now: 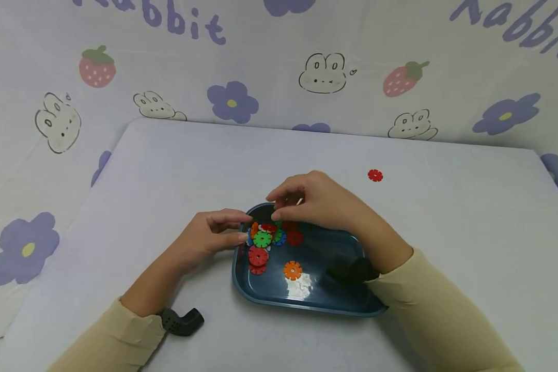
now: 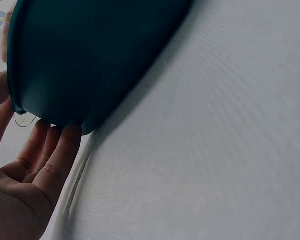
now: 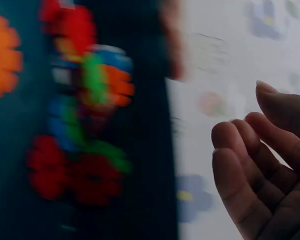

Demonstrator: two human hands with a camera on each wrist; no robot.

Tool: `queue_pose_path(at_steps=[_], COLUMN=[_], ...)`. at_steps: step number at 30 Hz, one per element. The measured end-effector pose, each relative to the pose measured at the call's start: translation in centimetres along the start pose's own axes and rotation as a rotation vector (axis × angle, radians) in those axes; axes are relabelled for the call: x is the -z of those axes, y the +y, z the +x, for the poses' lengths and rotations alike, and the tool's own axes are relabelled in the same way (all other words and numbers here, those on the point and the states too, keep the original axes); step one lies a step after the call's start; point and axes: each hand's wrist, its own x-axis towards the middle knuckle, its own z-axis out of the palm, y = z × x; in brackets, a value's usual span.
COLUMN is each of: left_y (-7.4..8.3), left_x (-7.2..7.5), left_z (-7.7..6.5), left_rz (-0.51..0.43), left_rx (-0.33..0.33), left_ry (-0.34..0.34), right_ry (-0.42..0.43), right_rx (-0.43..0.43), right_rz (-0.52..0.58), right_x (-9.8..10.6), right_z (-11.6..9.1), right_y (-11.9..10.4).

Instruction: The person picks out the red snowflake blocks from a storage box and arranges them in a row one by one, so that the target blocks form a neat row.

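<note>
A dark blue-green tray (image 1: 311, 306) holds several flower-shaped plastic discs. A green disc (image 1: 262, 238) tops the pile at its left end, with pink-red discs (image 1: 258, 256) just below. An orange disc (image 1: 292, 270) lies apart on the tray floor. My left hand (image 1: 214, 232) is at the tray's left rim; in the left wrist view its fingertips (image 2: 70, 137) rest against the outer wall. Over the far rim, my right hand (image 1: 321, 199) is loosely curved, thumb and fingers apart. The right wrist view shows nothing between its fingers (image 3: 227, 165).
A single red disc (image 1: 375, 175) lies on the white table (image 1: 204, 165) beyond the tray, to the right. Black wrist devices (image 1: 182, 321) show at the cuffs. A patterned cloth (image 1: 269, 62) hangs behind the table.
</note>
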Motion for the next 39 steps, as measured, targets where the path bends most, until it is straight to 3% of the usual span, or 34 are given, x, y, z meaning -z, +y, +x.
queue_pose_path(at_steps=[6, 10, 25, 33, 39], left_y=[0.0, -0.1, -0.2, -0.1, -0.1], left_x=[0.1, 0.2, 0.2, 0.1, 0.0], left_z=[0.1, 0.1, 0.1, 0.0, 0.0], left_rz=[0.009, 0.01, 0.003, -0.025, -0.017], left_rx=[-0.01, -0.019, -0.036, 0.001, -0.01], left_ry=[-0.003, -0.005, -0.003, 0.001, -0.007], right_ry=[-0.302, -0.399, -0.387, -0.35, -0.328], right_rx=[-0.025, -0.028, 0.03, -0.011, -0.032], right_rz=[-0.038, -0.071, -0.209, -0.122, -0.06], right_x=[-2.9, -4.3, -6.0, -5.9, -5.6], right_z=[1.3, 1.8, 2.1, 2.1, 2.0], right_y=[0.9, 1.5, 2.0, 2.3, 2.5])
